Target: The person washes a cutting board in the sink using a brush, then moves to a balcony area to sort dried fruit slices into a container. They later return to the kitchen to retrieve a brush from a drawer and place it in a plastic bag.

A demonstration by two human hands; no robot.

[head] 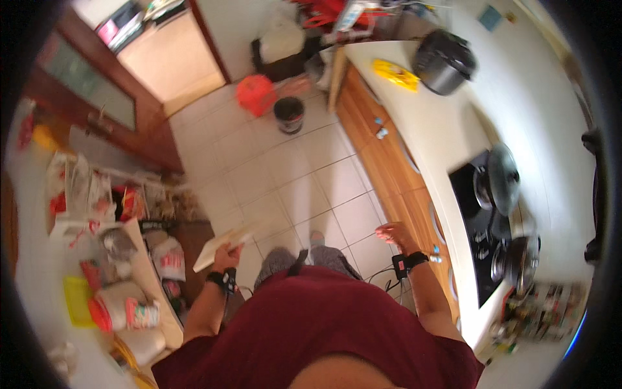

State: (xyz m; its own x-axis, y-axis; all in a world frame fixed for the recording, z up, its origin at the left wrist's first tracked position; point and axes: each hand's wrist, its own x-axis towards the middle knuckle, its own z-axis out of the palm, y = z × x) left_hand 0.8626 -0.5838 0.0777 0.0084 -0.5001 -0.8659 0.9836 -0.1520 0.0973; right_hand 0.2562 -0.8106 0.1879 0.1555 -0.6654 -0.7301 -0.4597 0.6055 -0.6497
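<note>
My left hand grips a pale, flat, board-like object on the left side of my body. Motion blurs its far end, so its exact kind is unclear. On the other side, my right hand hangs beside the wooden cabinet fronts, holding nothing, its fingers loosely curled and slightly apart. Both wrists wear black straps with small devices, and a dark cable hangs by the right one. Beneath my hands lies the tiled floor.
On the right, the counter bears a black cooker, a yellow packet and a hob with lidded pans. A black bin and red bag stand ahead. Shelves with jars line the left, near an open door.
</note>
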